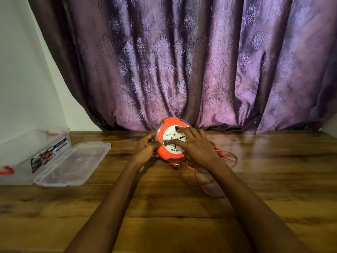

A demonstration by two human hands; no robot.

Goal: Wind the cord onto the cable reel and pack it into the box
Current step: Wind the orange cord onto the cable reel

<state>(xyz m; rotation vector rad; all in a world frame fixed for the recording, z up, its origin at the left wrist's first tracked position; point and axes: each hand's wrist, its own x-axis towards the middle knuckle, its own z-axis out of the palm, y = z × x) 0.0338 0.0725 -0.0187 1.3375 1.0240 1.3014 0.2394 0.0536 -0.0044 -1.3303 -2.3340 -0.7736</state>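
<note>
An orange cable reel (pixel 165 151) with a white socket face stands tilted on the wooden table (pixel 164 207), close to the curtain. My left hand (pixel 145 148) grips its left rim with curled fingers. My right hand (pixel 196 145) lies spread on the white face, fingers pressing it. Loose orange cord (pixel 226 157) lies in loops on the table to the right of the reel and trails toward me. The clear plastic box (pixel 29 148) sits open at the far left.
The box's clear lid (pixel 73 161) lies flat beside it, hinged open toward the table's middle. A purple patterned curtain (pixel 182 61) hangs right behind the reel. A white wall (pixel 21 79) stands at the left.
</note>
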